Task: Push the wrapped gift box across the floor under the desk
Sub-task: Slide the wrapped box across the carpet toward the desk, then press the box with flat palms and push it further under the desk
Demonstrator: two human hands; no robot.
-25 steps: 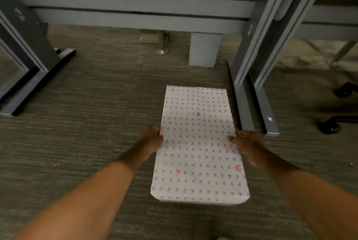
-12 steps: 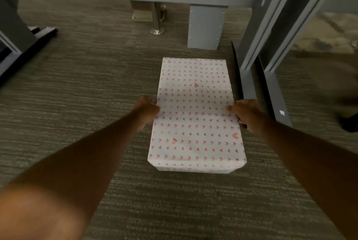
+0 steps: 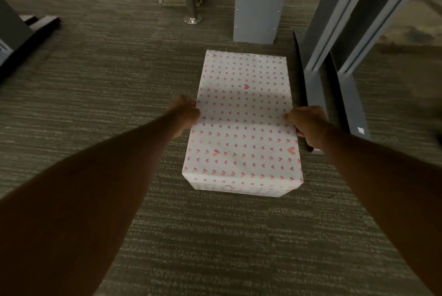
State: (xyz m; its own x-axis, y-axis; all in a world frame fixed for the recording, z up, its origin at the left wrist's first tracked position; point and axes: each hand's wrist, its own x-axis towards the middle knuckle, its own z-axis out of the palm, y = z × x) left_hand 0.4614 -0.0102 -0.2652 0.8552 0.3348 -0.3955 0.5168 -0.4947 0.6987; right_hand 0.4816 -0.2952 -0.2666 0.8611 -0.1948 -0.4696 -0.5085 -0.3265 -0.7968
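Note:
A gift box wrapped in white paper with small pink hearts lies flat on the grey-green carpet under the desk. My left hand grips its left long side about midway, fingers curled down the side. My right hand holds the opposite long side at the same height. Both arms are stretched forward. The box's far end lies just short of a grey metal post.
Grey desk legs rise on the right, their flat feet running close beside the box and my right hand. A chrome pole with a round foot stands behind. Another dark desk foot lies far left.
The box has slid forward along the carpet, deeper under the desk, with both hands staying on its sides. The view has moved in with it; the crossbar is now at the top edge.

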